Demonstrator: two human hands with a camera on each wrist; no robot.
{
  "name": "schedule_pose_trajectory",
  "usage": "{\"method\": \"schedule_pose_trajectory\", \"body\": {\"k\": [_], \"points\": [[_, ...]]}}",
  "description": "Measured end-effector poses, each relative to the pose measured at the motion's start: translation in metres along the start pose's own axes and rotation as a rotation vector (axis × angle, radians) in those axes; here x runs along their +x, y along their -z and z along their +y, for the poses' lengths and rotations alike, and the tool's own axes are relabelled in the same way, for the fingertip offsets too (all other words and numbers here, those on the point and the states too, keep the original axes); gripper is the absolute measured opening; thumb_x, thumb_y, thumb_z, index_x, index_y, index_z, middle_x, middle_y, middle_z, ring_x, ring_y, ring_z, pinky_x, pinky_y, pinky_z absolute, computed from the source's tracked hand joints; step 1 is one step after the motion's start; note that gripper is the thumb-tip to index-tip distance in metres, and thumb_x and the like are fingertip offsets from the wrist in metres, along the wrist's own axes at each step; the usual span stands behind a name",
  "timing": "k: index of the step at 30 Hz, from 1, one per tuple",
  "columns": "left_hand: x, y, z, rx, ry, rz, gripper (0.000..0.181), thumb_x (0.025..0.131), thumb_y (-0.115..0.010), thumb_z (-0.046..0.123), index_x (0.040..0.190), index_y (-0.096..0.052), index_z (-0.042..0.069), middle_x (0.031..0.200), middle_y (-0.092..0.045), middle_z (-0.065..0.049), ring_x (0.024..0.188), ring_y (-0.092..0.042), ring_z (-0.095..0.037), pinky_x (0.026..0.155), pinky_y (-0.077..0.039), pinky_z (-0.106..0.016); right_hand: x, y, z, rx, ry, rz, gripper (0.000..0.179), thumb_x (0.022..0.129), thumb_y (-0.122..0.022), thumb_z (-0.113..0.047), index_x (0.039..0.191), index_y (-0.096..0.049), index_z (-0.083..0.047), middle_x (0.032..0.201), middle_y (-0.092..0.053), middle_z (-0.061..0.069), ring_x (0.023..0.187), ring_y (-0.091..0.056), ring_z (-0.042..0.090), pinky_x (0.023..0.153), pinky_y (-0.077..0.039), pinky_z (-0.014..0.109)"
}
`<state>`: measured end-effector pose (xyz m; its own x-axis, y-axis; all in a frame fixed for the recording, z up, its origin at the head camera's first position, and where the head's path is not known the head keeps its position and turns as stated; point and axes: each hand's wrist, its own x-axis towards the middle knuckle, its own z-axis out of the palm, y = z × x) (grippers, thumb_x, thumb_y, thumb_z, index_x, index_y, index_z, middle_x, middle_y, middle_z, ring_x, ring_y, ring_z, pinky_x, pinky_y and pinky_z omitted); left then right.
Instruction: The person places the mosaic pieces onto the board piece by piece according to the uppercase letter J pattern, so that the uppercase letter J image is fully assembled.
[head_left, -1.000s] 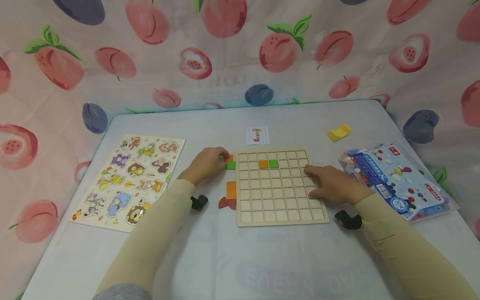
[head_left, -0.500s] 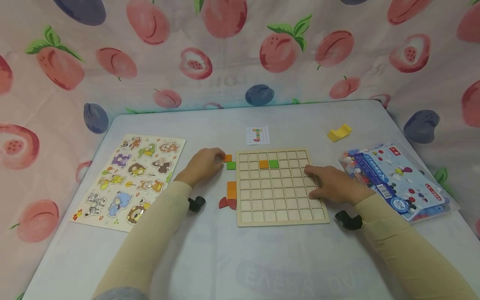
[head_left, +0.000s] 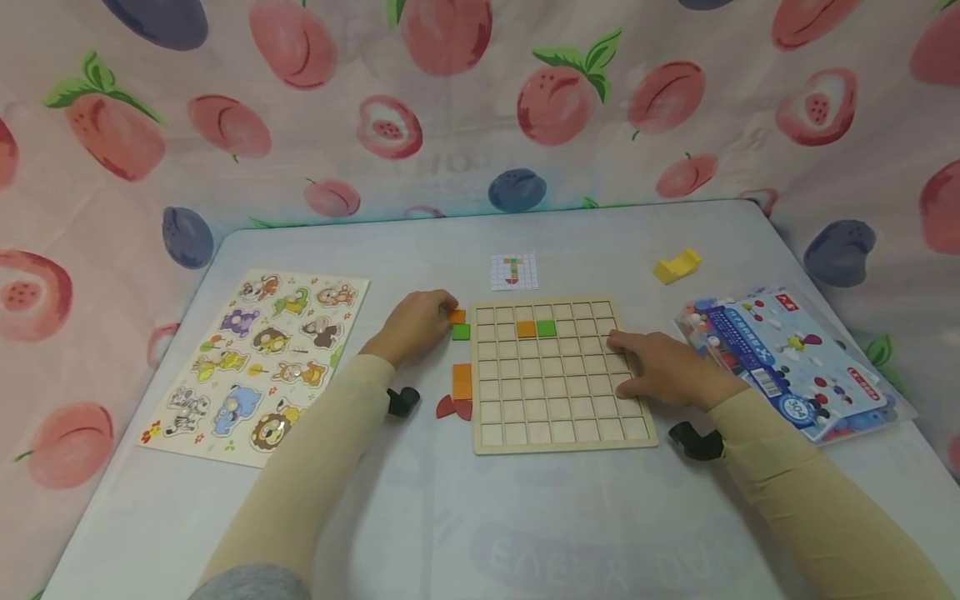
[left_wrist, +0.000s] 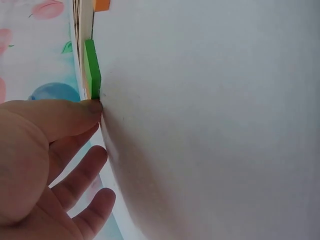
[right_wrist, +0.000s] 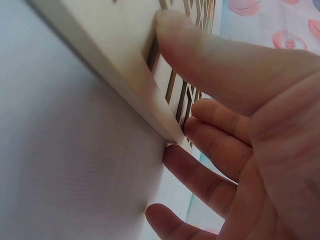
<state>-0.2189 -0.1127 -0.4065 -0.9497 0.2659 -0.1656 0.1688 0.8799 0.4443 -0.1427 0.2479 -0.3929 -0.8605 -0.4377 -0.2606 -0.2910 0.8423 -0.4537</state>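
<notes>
Picking, I judge | left hand [head_left: 416,327] pinching orange tile [head_left: 458,317], left of board [head_left: 558,387], toward far edge of surface [head_left: 427,500] | right hand [head_left: 670,367] spread on board | next, likely: lift, align above board

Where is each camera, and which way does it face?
Head: on the head, facing forward and down at the grid board; left hand, right hand and sleeves show.
Left wrist: on that wrist, facing the green tile; the left hand shows.
Right wrist: on that wrist, facing the grid board's edge; the right hand shows.
Head and right wrist share grid board and right hand.
</notes>
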Motion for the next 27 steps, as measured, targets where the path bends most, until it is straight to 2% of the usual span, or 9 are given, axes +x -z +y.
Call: {"method": "schedule_pose_trajectory", "body": {"k": [13, 27], "points": [[-0.005, 0.006, -0.008, -0.01, 0.007, -0.009, 0.028, 0.096, -0.063, 0.009, 0.124, -0.066, 0.006, 0.124, -0.065, -0.009, 0.118, -0.055, -0.028, 0.108, -0.04, -0.042, 0.001, -0.001, 0.0, 0.005, -0.001, 0.001, 0.075, 0.085, -0.08, -0.019, 0.147, -0.044, 0.003, 0.147, -0.044, 0.028, 0.135, -0.039, 0.049, 0.11, -0.03, 0.06], [-0.016, 0.012, -0.017, -0.021, 0.081, -0.03, 0.029, 0.096, -0.063, 0.009, 0.124, -0.065, 0.005, 0.125, -0.065, -0.01, 0.118, -0.055, -0.028, 0.107, -0.041, -0.043, 0.001, -0.001, 0.002, 0.0, 0.012, 0.002, 0.074, 0.085, -0.08, -0.019, 0.147, -0.044, 0.003, 0.148, -0.043, 0.027, 0.135, -0.039, 0.049, 0.109, -0.03, 0.061]]}}
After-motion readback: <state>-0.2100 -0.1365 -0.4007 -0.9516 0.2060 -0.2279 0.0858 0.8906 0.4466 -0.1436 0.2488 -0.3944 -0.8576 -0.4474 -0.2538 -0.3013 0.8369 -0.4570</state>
